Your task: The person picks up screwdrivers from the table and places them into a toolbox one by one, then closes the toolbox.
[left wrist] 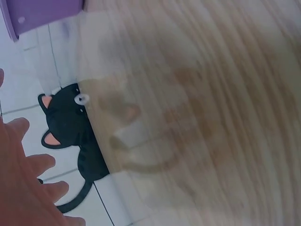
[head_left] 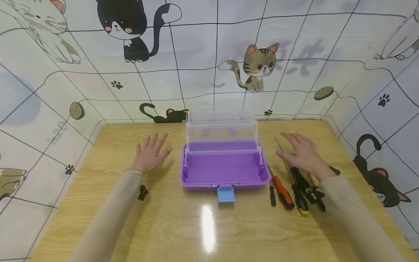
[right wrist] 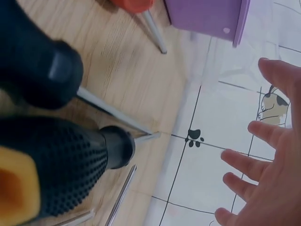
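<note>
A purple toolbox (head_left: 224, 169) stands on the table with its clear lid (head_left: 222, 133) raised and a blue latch (head_left: 226, 194) hanging at the front. Its tray holds nothing. My left hand (head_left: 150, 153) is over the table left of the box, fingers spread and holding nothing. On the other side, my right hand (head_left: 302, 152) is above several screwdrivers, also spread and holding nothing. Among them are a red-and-black screwdriver (head_left: 283, 193), a black-and-yellow screwdriver (head_left: 300, 200) and a small black screwdriver (head_left: 272, 195). My right hand and sleeve partly cover others. The right wrist view shows a ridged yellow-and-black handle (right wrist: 61, 165) up close.
A small black object (head_left: 142, 193), its kind unclear, lies beside my left sleeve. The wooden table (head_left: 176, 229) meets a wall (head_left: 196, 83) printed with cats and grid lines at the back, and similar walls flank both sides.
</note>
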A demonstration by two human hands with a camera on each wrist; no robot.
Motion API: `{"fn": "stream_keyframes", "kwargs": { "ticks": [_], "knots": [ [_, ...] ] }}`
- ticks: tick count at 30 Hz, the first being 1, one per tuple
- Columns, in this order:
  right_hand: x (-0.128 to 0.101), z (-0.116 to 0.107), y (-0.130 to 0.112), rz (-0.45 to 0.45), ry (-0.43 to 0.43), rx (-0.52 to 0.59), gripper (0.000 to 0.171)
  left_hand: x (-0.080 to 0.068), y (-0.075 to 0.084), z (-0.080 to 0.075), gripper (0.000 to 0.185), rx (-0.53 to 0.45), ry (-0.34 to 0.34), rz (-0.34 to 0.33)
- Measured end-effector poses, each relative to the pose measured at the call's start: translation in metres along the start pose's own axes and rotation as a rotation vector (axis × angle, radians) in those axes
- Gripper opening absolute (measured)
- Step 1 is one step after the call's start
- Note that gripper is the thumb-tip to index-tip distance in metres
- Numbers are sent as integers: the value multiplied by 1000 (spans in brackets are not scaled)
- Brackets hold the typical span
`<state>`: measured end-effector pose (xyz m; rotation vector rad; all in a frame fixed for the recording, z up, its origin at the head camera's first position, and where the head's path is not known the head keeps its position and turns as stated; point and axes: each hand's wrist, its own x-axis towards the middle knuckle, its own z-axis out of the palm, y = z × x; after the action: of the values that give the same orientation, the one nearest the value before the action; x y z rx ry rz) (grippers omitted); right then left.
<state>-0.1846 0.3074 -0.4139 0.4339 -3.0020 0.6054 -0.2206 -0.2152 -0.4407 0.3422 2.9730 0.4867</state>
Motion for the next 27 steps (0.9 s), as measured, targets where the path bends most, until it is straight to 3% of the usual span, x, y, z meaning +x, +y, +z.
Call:
{"fn": "stream_keyframes", "kwargs": {
  "ticks": [13,20,27],
  "knots": [
    [-7,2,-14,-71,26,44,65,-5,17,4,71,-73,0,85],
    [-7,8,-14,-119,69,64,62,-17,25,15,69,-130,-1,118],
    [-11,11,-19,-128,60,76,60,-25,34,22,68,-157,17,171]
  ]
}}
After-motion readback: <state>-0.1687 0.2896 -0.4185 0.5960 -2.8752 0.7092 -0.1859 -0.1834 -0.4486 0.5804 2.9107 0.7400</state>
